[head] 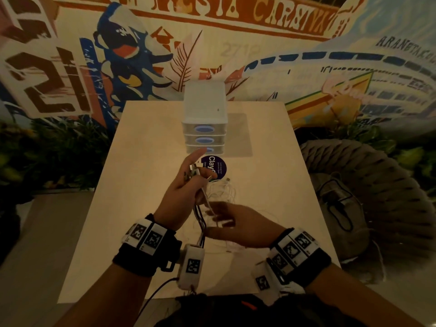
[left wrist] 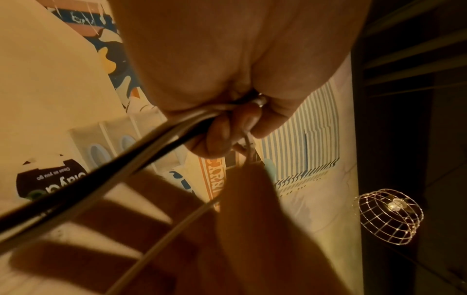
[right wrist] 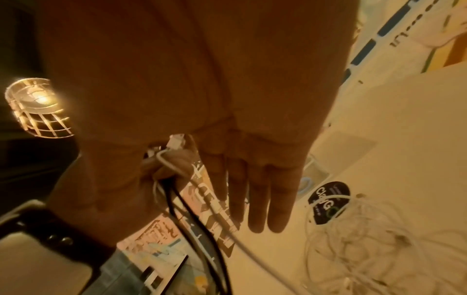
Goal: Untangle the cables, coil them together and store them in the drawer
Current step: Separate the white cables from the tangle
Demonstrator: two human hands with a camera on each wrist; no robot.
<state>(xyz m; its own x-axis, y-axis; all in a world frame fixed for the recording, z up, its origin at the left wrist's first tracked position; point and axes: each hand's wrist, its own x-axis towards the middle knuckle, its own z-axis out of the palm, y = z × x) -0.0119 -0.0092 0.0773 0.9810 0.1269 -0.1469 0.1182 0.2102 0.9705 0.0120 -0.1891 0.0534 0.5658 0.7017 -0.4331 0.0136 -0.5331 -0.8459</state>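
While the plug ends are gathered in one fist, the left hand [head: 186,190] is raised at the middle of the head view, fingers curled round a bunch of thin black and white cables [head: 200,215], forefinger pointing up the frame. Holding the ends together there seems meant to keep the freed strands sorted, so they hang straight down toward the wrist.

Just below and right of it, the right hand [head: 236,225] lies palm inward with straight, relaxed fingers against the hanging strands, gripping nothing that I can see; it looks ready to comb or guide them.

A loose tangle of white cable [right wrist: 374,245] sits on the pale table [head: 271,161], lower right in the right wrist view. Above the hands, the small white plastic three-drawer chest [head: 204,119] stands with all drawers shut, beside a round dark sticker [head: 218,167].
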